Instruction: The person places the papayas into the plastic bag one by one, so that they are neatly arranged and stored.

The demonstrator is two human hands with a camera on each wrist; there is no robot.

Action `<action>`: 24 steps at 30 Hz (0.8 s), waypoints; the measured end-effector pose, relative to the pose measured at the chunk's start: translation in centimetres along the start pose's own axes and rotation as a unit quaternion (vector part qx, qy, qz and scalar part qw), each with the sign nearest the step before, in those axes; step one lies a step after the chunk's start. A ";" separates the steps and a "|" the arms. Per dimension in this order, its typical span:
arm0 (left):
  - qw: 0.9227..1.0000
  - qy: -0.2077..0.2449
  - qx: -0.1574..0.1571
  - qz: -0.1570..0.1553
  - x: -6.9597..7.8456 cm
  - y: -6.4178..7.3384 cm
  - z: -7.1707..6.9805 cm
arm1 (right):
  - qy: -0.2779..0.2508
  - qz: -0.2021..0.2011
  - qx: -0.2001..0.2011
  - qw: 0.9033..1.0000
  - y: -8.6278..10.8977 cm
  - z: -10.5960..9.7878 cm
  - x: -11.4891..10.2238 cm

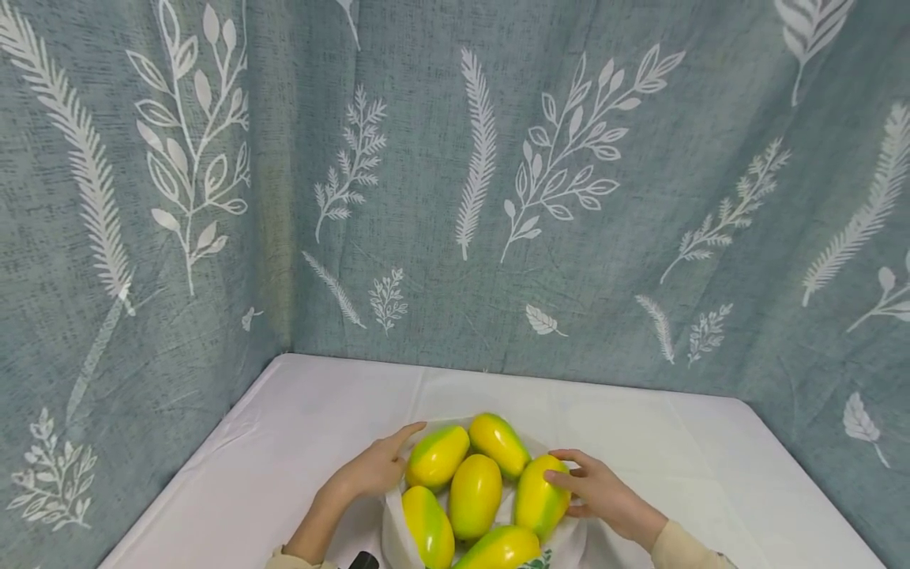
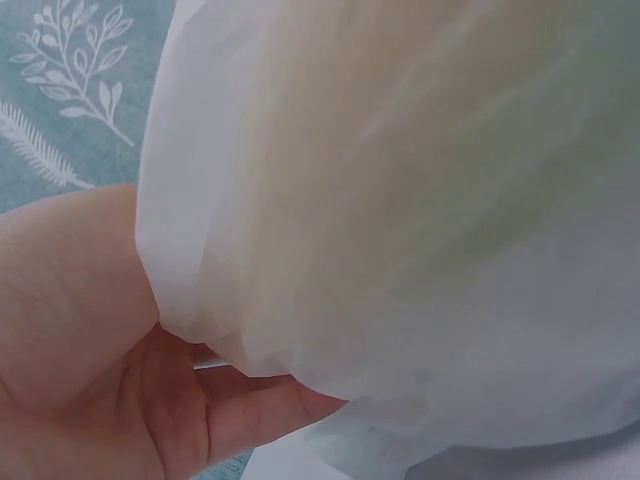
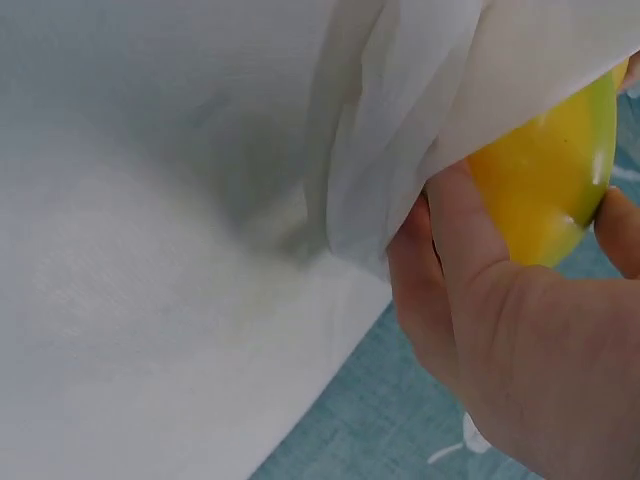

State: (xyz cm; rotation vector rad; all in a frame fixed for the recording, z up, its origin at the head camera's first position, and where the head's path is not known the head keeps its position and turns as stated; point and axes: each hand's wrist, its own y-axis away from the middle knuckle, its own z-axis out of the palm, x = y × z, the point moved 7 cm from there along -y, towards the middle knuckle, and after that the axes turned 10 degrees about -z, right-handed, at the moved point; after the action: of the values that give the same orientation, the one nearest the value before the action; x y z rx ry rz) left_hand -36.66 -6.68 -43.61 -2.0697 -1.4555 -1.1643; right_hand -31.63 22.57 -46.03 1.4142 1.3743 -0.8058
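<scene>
Several yellow-green mangoes (image 1: pixel 475 498) lie in a thin white bag (image 1: pixel 398 525) at the bottom centre of the head view. My left hand (image 1: pixel 377 468) holds the bag's left side, its index finger stretched along the rim by the far-left mango (image 1: pixel 437 457). In the left wrist view, fingers (image 2: pixel 265 412) bend against the bag's translucent side. On the right, my right hand (image 1: pixel 600 491) grips the rightmost mango (image 1: pixel 543 496), thumb and fingers spread around it. In the right wrist view, that mango (image 3: pixel 548 185) shows past a fold of the bag (image 3: pixel 400 130).
The bag stands on a table with a white cloth (image 1: pixel 313 427). Behind and at both sides hangs a blue-green curtain (image 1: pixel 426 197) with white leaf prints. A small black object (image 1: pixel 364 560) shows at the bottom edge, near the left sleeve.
</scene>
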 end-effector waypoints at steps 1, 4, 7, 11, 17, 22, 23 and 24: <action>1.000 -0.001 -0.001 0.001 0.0 0.0 0.0 | 0.002 0.003 -0.002 1.000 0.1 0.1 0.0; 1.000 -0.003 -0.006 0.006 0.0 0.1 0.1 | 0.008 0.009 -0.007 1.000 0.3 0.3 -0.2; 1.000 -0.005 -0.008 0.009 0.0 0.2 0.2 | 0.012 0.016 -0.007 1.000 0.4 0.6 -0.3; 1.000 -0.003 -0.009 0.008 -0.2 0.2 0.1 | 0.009 0.016 -0.024 1.000 0.4 0.9 -0.5; 1.000 0.001 -0.007 0.006 -0.3 0.3 -0.1 | 0.005 0.007 -0.058 0.998 0.3 1.3 -0.7; 1.000 -0.001 -0.007 0.013 -0.2 0.5 -0.2 | -0.001 0.002 -0.070 0.998 0.5 1.5 -0.8; 1.000 -0.002 -0.007 0.016 -0.2 0.5 -0.2 | -0.004 0.002 -0.072 0.997 0.6 1.6 -0.8; 1.000 -0.002 -0.007 0.018 -0.2 0.6 -0.2 | -0.008 0.002 -0.075 0.997 0.7 1.6 -0.8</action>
State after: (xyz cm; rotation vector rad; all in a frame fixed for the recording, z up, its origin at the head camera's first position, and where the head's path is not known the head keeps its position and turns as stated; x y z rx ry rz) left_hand -36.27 -7.19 -43.53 -2.0991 -1.4110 -1.1599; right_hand -30.84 20.86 -45.62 1.2923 1.3900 -0.6951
